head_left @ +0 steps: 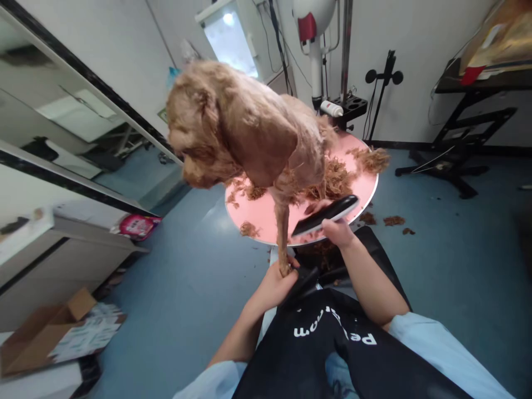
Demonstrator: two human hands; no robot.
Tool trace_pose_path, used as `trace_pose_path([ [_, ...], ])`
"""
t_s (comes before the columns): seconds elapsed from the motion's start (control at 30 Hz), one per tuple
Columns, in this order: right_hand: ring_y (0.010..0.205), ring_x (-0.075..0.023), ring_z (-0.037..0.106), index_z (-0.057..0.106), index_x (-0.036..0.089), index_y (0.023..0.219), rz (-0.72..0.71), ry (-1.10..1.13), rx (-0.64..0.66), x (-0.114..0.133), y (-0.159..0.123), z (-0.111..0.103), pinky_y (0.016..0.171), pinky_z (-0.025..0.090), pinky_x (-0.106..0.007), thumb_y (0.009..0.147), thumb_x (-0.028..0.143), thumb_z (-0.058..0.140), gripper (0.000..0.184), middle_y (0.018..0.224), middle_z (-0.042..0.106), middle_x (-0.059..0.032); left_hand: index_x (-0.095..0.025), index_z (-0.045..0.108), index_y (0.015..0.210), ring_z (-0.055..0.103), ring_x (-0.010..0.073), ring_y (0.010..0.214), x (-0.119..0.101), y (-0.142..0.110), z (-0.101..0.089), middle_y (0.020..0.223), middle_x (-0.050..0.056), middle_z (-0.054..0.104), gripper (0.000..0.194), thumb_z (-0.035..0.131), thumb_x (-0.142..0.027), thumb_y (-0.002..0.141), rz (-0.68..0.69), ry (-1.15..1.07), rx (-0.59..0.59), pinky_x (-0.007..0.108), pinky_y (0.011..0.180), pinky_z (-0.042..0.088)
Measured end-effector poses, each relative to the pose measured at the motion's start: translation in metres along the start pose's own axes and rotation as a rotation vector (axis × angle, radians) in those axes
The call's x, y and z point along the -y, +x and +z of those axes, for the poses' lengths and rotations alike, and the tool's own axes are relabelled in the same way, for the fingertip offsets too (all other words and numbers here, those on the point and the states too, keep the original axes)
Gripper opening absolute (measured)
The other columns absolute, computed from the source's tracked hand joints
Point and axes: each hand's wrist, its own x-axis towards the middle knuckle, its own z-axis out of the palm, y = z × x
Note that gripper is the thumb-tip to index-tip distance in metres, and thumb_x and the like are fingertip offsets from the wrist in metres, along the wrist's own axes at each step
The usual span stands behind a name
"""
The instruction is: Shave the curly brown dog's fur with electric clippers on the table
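Observation:
A light brown curly dog [249,122] stands on a round pink table [266,227], its head turned to the left. My left hand [280,282] is closed around the paw end of one front leg [281,230], below the table's near edge. In my right hand [338,230] is a black and white hair clipper [326,215], its tip pointing left, close to that leg; whether it touches the fur I cannot tell. Clumps of cut fur [336,180] lie on the table around the dog.
Behind the table stand a white dryer [316,44] on a pole and a black holder [353,108] with a white bottle [332,108]. A black-framed table [453,127] is at right. Cardboard boxes [41,338] lie lower left; loose fur [394,220] is on the floor.

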Motion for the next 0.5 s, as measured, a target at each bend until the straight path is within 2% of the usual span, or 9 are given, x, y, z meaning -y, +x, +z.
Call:
trace_pose_path([
  [0.07,0.096,-0.0221,0.07,0.06,0.027,0.097,-0.17,0.055,-0.211,0.003,0.006,0.004,0.077,0.059,-0.035,0.07,0.048,0.081,0.04,0.103,0.072,-0.004,-0.018,0.055,0.087,0.034,0.0094,0.05,-0.002,-0.015,-0.007,0.053,-0.009,0.036,0.015,0.055,-0.021,0.072,-0.033,-0.005,0.039,0.024,0.053,0.029],
  [0.13,0.11,-0.0247,0.068,0.057,0.03,0.103,-0.251,0.091,-0.298,0.005,0.01,0.011,0.095,0.056,-0.044,0.072,0.048,0.08,0.043,0.112,0.071,-0.0039,-0.018,0.054,0.085,0.033,0.0089,0.049,-0.004,-0.029,-0.013,0.054,-0.009,0.036,0.015,0.056,-0.023,0.071,-0.06,-0.014,0.077,0.023,0.052,0.029],
  [0.2,0.114,-0.0259,0.067,0.057,0.03,0.105,-0.238,0.063,-0.242,0.003,0.011,0.017,0.106,0.051,-0.049,0.071,0.044,0.083,0.045,0.114,0.071,-0.0037,-0.018,0.053,0.083,0.033,0.0081,0.049,-0.005,-0.04,-0.021,0.055,-0.009,0.037,0.015,0.058,-0.025,0.07,-0.086,-0.019,0.106,0.023,0.051,0.029],
  [0.3,0.108,-0.0257,0.07,0.06,0.028,0.102,-0.176,0.055,-0.098,0.0,0.009,0.022,0.106,0.051,-0.05,0.069,0.042,0.086,0.044,0.108,0.073,-0.0034,-0.018,0.052,0.08,0.033,0.007,0.047,-0.007,-0.054,-0.033,0.055,-0.009,0.038,0.016,0.06,-0.027,0.069,-0.118,-0.027,0.122,0.022,0.048,0.028],
  [0.4,0.108,-0.0236,0.068,0.062,0.029,0.1,-0.235,0.155,-0.138,0.0,0.01,0.025,0.105,0.052,-0.046,0.069,0.047,0.085,0.043,0.107,0.072,-0.0018,-0.018,0.051,0.078,0.032,0.0058,0.045,-0.008,-0.066,-0.044,0.054,-0.009,0.036,0.019,0.063,-0.029,0.068,-0.13,-0.056,0.131,0.02,0.046,0.027],
  [0.5,0.111,-0.0231,0.066,0.064,0.028,0.094,-0.221,0.141,-0.16,0.002,0.015,0.031,0.105,0.051,-0.042,0.062,0.038,0.089,0.042,0.108,0.071,-0.0012,-0.019,0.049,0.077,0.03,0.0051,0.041,-0.001,-0.075,-0.052,0.052,-0.01,0.036,0.029,0.07,-0.038,0.068,-0.129,-0.109,0.166,0.02,0.042,0.024],
])
